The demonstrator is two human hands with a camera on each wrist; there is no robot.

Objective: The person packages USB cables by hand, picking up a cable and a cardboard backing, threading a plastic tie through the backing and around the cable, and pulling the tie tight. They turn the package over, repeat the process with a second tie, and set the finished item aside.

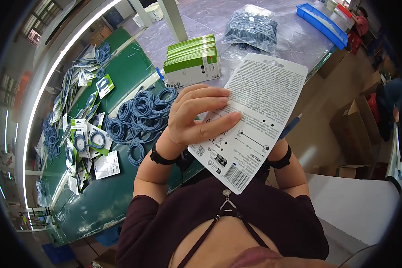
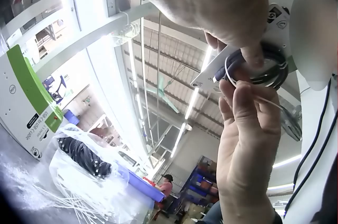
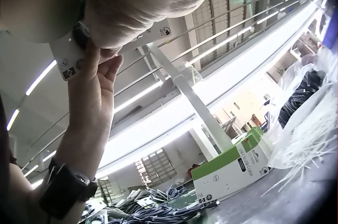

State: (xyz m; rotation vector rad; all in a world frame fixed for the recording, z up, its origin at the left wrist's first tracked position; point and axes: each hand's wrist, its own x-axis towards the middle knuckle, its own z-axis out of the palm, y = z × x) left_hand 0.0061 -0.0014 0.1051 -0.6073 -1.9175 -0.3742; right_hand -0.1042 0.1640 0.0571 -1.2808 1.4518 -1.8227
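Observation:
In the head view my left hand (image 1: 200, 117) holds a white printed card (image 1: 265, 96), its fingers spread over the text side. A dark blue cable (image 2: 272, 68) lies coiled against the card's other side in the left wrist view. There my right hand (image 2: 248, 134) pinches a thin white tie (image 2: 228, 68) that loops at the coil, thumb and fingertips right beside the cable. The card hides most of this hand in the head view, and a blue cable end (image 1: 291, 127) sticks out past the card's edge.
A stack of green-and-white cards (image 1: 190, 62) stands ahead on the table. Coiled blue cables (image 1: 143, 111) and carded cables (image 1: 87, 138) lie on the green mat to the left. Farther back are a plastic bag of cables (image 1: 250, 29) and a blue tray (image 1: 321, 24).

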